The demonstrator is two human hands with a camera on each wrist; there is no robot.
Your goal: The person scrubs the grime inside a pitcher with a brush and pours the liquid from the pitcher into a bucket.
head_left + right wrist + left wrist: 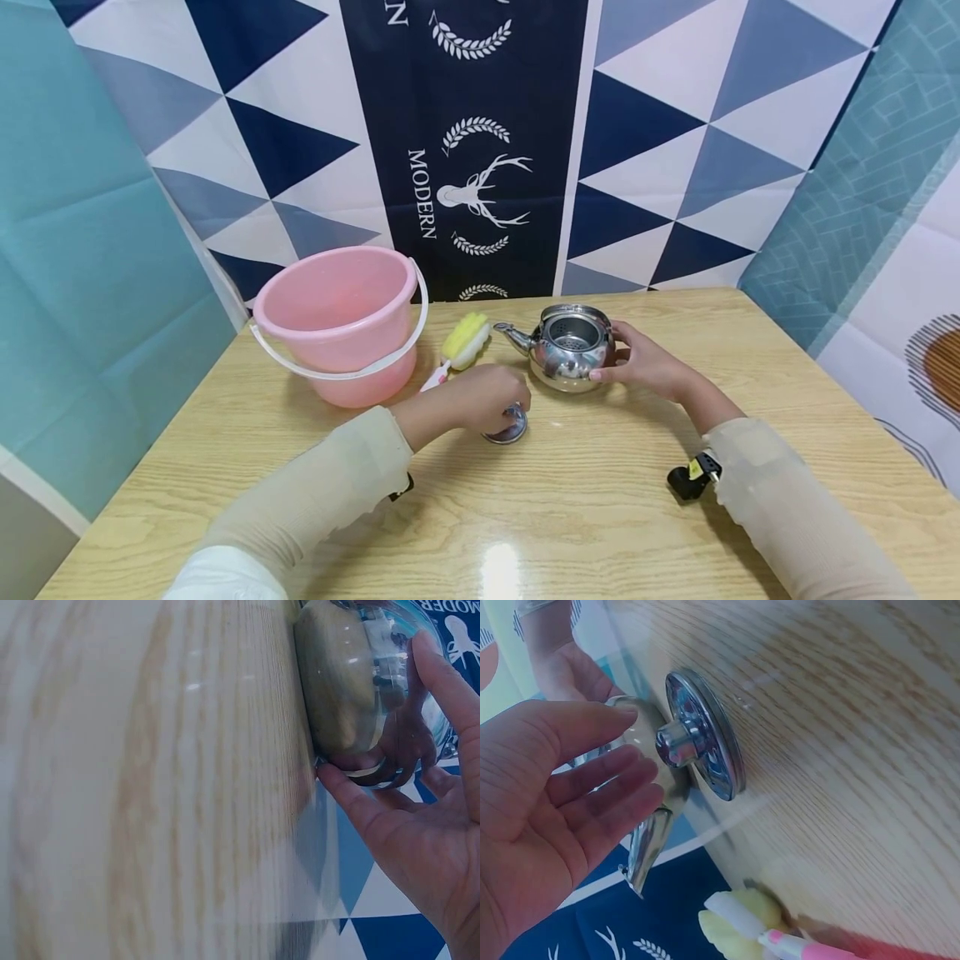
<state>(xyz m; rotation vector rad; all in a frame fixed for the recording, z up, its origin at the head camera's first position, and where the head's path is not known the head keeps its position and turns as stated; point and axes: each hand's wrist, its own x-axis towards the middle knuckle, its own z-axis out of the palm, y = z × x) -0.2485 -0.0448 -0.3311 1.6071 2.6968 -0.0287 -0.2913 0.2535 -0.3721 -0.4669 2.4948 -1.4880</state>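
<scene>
A shiny metal teapot (566, 367) stands on the table, its spout pointing left and a perforated strainer (576, 333) showing in its uncovered mouth. My right hand (648, 362) holds the pot's right side; in the right wrist view, thumb and fingers spread around its polished body (337, 682). The round metal lid (718, 742) lies flat on the tabletop, knob (678, 744) up, nearer to me than the pot. Over it is my left hand (491, 398), with thumb and loosely bent fingers close to the knob. The left wrist view shows a small gap between fingertips and knob.
A pink bucket (337, 333) with a white handle stands at the left back. Between bucket and teapot lies a yellow-and-white sponge brush (465, 340) with a pink-and-white handle. Patterned cloth (480, 150) hangs behind the wooden table (600, 517).
</scene>
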